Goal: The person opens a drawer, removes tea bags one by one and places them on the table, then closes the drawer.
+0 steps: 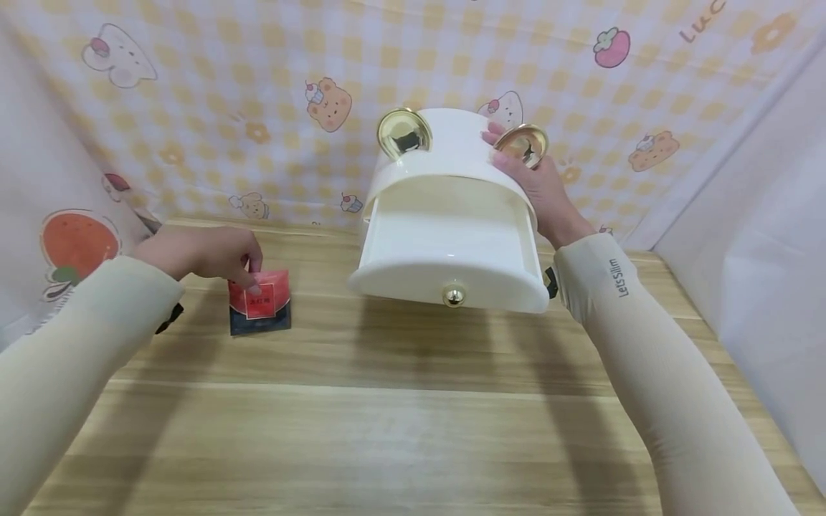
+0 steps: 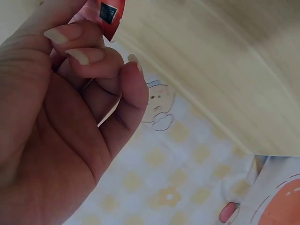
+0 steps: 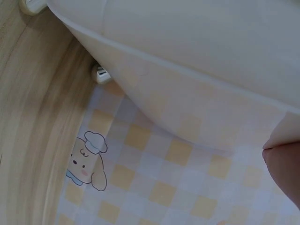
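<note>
My left hand (image 1: 203, 251) is at the table's left side, pinching the upper edge of a small red and dark sachet (image 1: 263, 322). In the left wrist view, a red corner of the sachet (image 2: 114, 18) shows beyond the curled fingers (image 2: 89, 56). A glossy white drawer box (image 1: 452, 154) with two round gold ears stands at the back. Its drawer (image 1: 445, 283), with a gold knob (image 1: 454, 295), is pulled out; no contents show inside. My right hand (image 1: 542, 193) grips the box's top right around the gold ear (image 1: 525, 143). The ear partly hides its fingers.
A wooden table (image 1: 387, 444) lies under everything. Behind it hangs a yellow-checked cloth (image 1: 271, 93) with cartoon prints, close to the box's back. White cloth sides (image 1: 774, 251) border the table left and right. Gold feet (image 3: 101, 75) show under the box.
</note>
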Tool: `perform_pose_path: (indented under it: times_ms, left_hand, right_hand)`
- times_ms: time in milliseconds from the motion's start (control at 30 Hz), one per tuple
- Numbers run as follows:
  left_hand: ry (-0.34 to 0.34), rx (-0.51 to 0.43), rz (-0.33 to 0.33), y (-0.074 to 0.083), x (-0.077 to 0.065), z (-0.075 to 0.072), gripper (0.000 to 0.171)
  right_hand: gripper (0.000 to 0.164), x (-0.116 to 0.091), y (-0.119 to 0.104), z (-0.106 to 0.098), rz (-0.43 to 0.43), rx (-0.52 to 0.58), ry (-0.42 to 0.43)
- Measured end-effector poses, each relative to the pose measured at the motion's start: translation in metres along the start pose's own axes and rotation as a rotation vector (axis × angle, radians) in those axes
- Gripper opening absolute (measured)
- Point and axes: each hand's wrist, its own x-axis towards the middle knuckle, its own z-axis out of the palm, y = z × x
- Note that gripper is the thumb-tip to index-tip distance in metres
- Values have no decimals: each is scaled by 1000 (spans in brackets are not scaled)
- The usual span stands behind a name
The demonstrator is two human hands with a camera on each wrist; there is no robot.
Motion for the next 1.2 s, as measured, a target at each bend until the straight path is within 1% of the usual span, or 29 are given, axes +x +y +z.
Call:
perform_pose_path:
  times_ms: [100, 300, 500, 633, 800, 967, 1200]
  left_hand:
    - [5, 8, -5, -4, 3, 5, 22]
    - [12, -23, 3, -11, 10, 17, 21]
    - [30, -38, -6, -15, 15, 23, 19]
    - [31, -32, -38, -17, 17, 25, 23]
    - [40, -16, -82, -15, 18, 29, 25]
    - [84, 4, -124, -13, 17, 36, 36]
    - [135, -39, -118, -17, 13, 43, 45]
  right_hand:
    - [48, 0, -1, 0, -2, 15, -11]
    - [49, 0, -2, 1, 10, 33, -23]
    - [48, -1, -2, 1, 2, 28, -28]
    - [49, -1, -1, 0, 4, 20, -29]
    - [48, 0, 0, 0, -1, 28, -22]
    - [48, 1, 1, 0, 2, 16, -19]
    - [48, 1, 2, 0, 1, 15, -16]
